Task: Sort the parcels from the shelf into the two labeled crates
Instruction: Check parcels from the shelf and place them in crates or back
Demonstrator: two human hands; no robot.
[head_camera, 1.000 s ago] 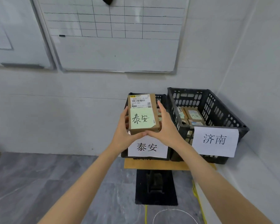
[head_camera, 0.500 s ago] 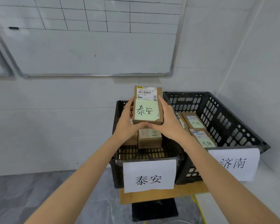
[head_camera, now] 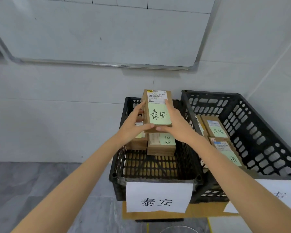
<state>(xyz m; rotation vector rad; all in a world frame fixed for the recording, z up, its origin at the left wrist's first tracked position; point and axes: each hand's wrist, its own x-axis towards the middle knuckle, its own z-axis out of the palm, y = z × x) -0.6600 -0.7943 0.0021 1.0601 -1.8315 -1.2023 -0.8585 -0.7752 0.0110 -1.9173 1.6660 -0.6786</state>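
Currently held parcel [head_camera: 158, 111]: brown cardboard box, flat and oblong, up in the air over the back of the left crate [head_camera: 118, 165], above the parcels stacked inside [head_camera: 161, 143].
Grip: left hand [head_camera: 134, 125] and right hand [head_camera: 176, 125] clamp the long sides, fingers laid along the edges, thumbs meeting at the near end.
Handling, by judgement: stiff, squared corners, likely light; dry card gives good purchase. Hold by the long sides as now and it should not twist. Little to break on a short drop, but lowering is safer.
Green note [head_camera: 159, 115]: stuck on the top face, handwritten 泰安.
Shipping label [head_camera: 156, 97]: barcode and a printed number line, too small to read reliably.
Left crate sign [head_camera: 158, 197]: white paper, 泰安; matches the note.
Right crate [head_camera: 259, 132]: black, touching the left one; holds parcels with green notes [head_camera: 215, 128], writing unclear.
Right sign [head_camera: 279, 194]: mostly cut off by the frame.
Wall: whiteboard [head_camera: 107, 31] behind.
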